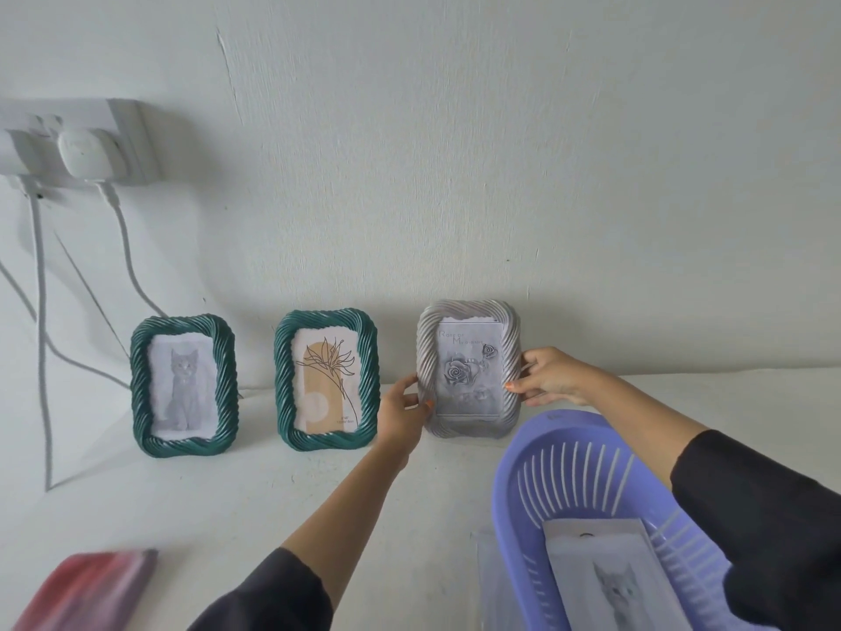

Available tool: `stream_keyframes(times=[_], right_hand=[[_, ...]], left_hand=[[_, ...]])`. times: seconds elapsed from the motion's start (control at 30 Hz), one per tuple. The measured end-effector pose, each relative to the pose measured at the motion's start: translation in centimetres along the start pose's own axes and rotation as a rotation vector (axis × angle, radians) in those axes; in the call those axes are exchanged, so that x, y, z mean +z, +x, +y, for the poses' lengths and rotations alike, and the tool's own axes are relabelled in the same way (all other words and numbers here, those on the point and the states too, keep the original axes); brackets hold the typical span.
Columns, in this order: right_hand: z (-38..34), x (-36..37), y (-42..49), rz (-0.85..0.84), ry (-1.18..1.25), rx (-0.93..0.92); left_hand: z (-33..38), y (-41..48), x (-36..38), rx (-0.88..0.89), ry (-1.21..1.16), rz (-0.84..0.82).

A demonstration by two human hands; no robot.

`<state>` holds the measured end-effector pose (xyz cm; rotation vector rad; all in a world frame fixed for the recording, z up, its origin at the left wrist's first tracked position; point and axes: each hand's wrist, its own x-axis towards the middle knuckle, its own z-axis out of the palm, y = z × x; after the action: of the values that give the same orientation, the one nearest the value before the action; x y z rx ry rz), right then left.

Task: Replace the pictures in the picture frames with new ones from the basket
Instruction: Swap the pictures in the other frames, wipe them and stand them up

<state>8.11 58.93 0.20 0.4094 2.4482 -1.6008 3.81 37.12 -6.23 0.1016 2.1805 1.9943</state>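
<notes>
**Both hands on silver frame, near wall**

Silver rope-twist picture frame (468, 311) holding a grey rose print – just right of centre, about 1 o'clock, upright, front to camera. Left hand (402, 414) grips its left edge, thumb on the front, fingers curled round behind. Right hand (548, 378) grips the right edge the same way, thumb tip on the front of the rim. Cannot tell whether the frame's base touches the white surface (227, 494).

At 9 o'clock of the silver frame, two dark green rope-twist frames stand upright on the surface, close to the pale wall (455, 175). The nearer green frame (326, 441) has a line-drawn flower on a tan arch; the farther green frame (184, 448) has a grey cat photo. The two stand apart.

Purple slotted plastic basket (569, 448) at 5 o'clock, just below the right forearm. A cat print (614, 580) lies inside it.

White wall socket block (77, 143) at 10 o'clock – white cables (41, 311) hang from it down to the surface. Blurred red object (86, 589) at 7 o'clock; cannot tell what it is.
</notes>
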Motion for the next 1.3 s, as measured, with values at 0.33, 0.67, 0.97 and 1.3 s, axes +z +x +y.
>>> stream_keyframes(times=[0.33,0.67,0.97,1.3], right_hand=[[0.4,0.0,-0.5,0.036,-0.049,0.007],[0.3,0.3,-0.8,0.042,-0.061,0.001],[0.0,0.3,-1.4,0.034,-0.085,0.011],[-0.4,0.8,-2.2,0.067,-0.131,0.02]], left_hand=[[0.1,-0.8,0.2,-0.008,0.015,-0.007],[0.4,-1.3,0.0,-0.025,0.014,-0.027],[0.5,-1.3,0.0,-0.036,0.033,-0.016],[0.8,-1.9,0.1,-0.02,0.125,0.011]])
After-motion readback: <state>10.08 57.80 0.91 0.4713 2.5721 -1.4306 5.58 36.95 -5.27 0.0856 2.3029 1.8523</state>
